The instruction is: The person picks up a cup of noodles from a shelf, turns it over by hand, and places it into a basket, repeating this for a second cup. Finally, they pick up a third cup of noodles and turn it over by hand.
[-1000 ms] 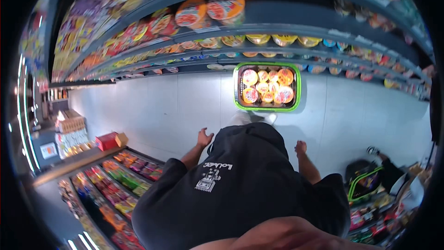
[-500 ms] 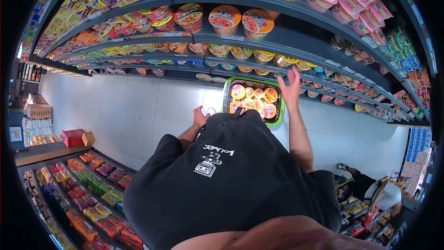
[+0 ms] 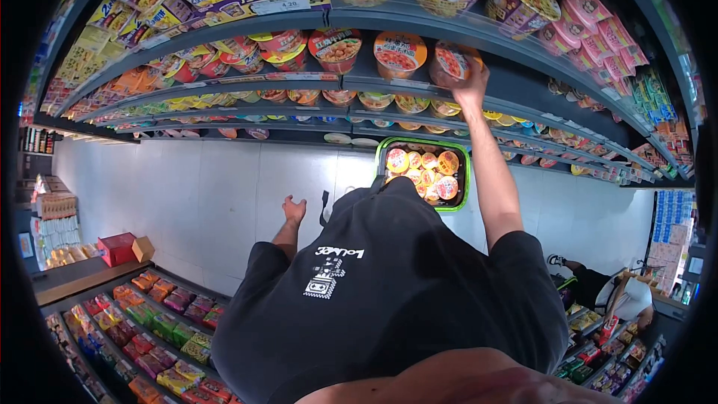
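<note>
One arm stretched up, right hand clasping noodle bowl, left hand spread.

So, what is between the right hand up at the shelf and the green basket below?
In the head view, lower shelves lined with noodle bowls lie between the right hand and the basket.

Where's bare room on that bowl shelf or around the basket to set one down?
Bare dark shelf runs right of the noodle bowl in the right hand, up to the small cups further right. Left of it, bowls stand packed. The basket is full; bare floor tiles lie to its left, around the left hand.
</note>
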Action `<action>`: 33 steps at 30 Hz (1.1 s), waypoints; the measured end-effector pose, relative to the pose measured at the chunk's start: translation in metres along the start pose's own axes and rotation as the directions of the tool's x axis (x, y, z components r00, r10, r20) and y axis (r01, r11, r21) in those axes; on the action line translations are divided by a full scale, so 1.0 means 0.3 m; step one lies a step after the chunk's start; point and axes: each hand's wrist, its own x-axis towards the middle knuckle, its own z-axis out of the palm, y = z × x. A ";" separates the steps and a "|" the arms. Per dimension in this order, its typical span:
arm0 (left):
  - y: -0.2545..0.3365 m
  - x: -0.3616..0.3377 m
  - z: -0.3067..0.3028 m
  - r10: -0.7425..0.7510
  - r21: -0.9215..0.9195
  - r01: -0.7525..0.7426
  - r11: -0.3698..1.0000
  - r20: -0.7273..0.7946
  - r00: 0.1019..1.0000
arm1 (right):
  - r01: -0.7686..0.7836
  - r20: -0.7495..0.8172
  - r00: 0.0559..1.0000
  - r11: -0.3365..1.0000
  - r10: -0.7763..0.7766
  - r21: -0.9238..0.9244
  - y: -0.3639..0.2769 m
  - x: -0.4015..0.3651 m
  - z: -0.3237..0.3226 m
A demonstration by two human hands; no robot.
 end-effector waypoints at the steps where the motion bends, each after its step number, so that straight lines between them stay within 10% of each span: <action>1: -0.006 -0.009 0.008 0.014 -0.011 -0.014 1.000 -0.018 1.000 | 0.067 -0.131 0.990 0.997 -0.060 0.046 0.018 -0.004 -0.009; 6: 0.108 -0.045 0.133 0.211 -0.148 -0.222 0.964 -0.089 0.973 | 0.135 -0.303 0.950 0.976 -0.079 0.169 -0.028 -0.056 -0.181; 8: 0.326 -0.143 0.164 0.294 -0.308 -0.293 0.905 -0.043 0.955 | 0.097 -0.208 0.978 0.943 -0.030 0.319 -0.013 -0.096 -0.250; 10: 0.616 -0.314 0.139 0.439 -0.551 -0.325 0.769 0.085 0.894 | -0.250 0.230 0.967 0.582 0.110 0.774 -0.053 -0.169 -0.343; 12: 0.847 -0.437 0.133 0.699 -0.779 -0.335 0.530 0.178 0.692 | -0.347 0.365 0.930 0.428 0.042 0.834 -0.068 -0.259 -0.415; 16: 1.279 -0.831 -0.015 0.941 -0.971 0.136 0.194 0.223 0.254 | -0.117 0.424 0.810 0.597 -0.405 0.794 -0.084 -0.331 -0.555; 19: 1.330 -1.018 -0.093 0.914 -0.899 0.348 0.265 0.349 0.205 | -0.331 0.495 0.785 0.424 -0.372 0.843 -0.129 -0.372 -0.608; 22: 1.353 -1.074 -0.113 0.918 -0.858 0.428 0.284 0.373 0.137 | -0.189 0.395 0.851 0.499 -0.347 0.846 -0.171 -0.371 -0.667; 33: 1.395 -1.044 -0.174 0.950 -0.950 0.209 0.231 0.267 0.164 | -0.187 0.257 0.953 0.351 -0.163 0.918 -0.318 -0.380 -0.604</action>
